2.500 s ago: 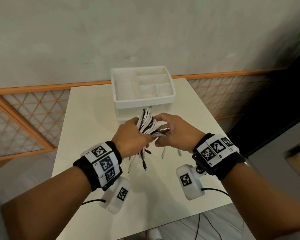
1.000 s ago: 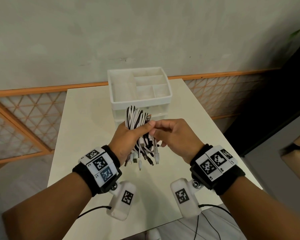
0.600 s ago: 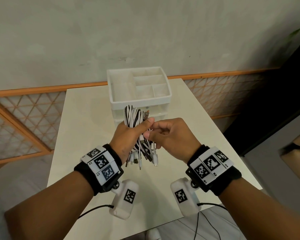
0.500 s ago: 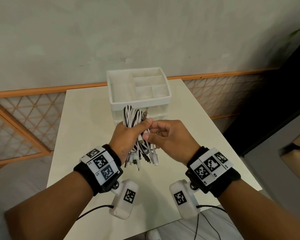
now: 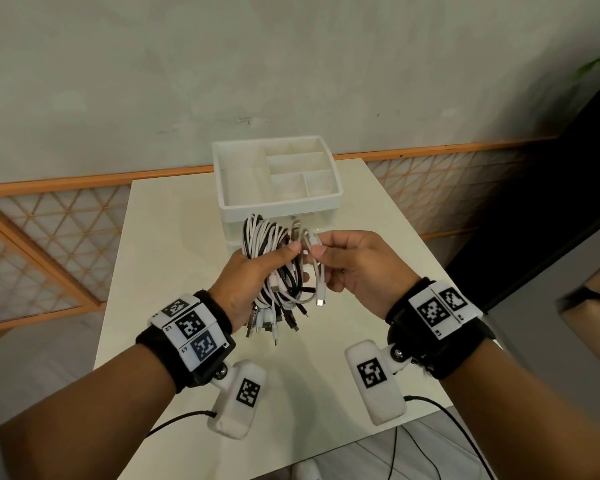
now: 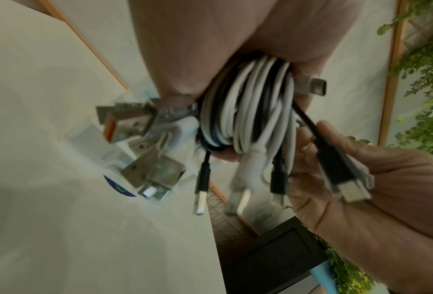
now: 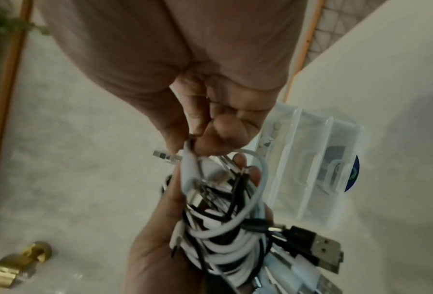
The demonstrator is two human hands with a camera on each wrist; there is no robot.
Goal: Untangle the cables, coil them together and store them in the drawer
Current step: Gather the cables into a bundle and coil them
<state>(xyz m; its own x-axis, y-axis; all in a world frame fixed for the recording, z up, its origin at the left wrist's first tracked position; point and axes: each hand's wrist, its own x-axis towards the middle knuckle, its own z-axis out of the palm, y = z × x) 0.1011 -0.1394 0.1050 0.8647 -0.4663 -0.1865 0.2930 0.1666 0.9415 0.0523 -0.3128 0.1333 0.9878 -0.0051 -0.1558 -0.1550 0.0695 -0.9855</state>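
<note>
Left hand [image 5: 253,275], seen from the head camera, is wrapped around a coiled bundle of black and white cables [image 5: 274,258], thumb pressed across the front of the loops. Held up over the middle of a pale table [image 5: 174,244], the bundle has its looped end pointing toward twelve o'clock and its many plugs dangling toward six o'clock. Right hand [image 5: 357,268], just beside it at three o'clock, pinches one loose white strand [image 5: 314,261] between thumb and fingertips; that strand curves down to a small plug hanging free.

At twelve o'clock from the hands stands a white drawer organiser [image 5: 278,202] with a divided top tray. Its clear drawers look closed in the right wrist view [image 7: 308,165].

Coiling seems nearly done, with this last stray strand probably to be tucked in. Such cables are likely light, soft and springy, so the loops would tend to open if the grip loosens. Best hold is probably around the middle of the coil, squeezing all turns together, not by the plugs, which are hard, could snag on the drawer edge and would let the coil unravel.
</note>
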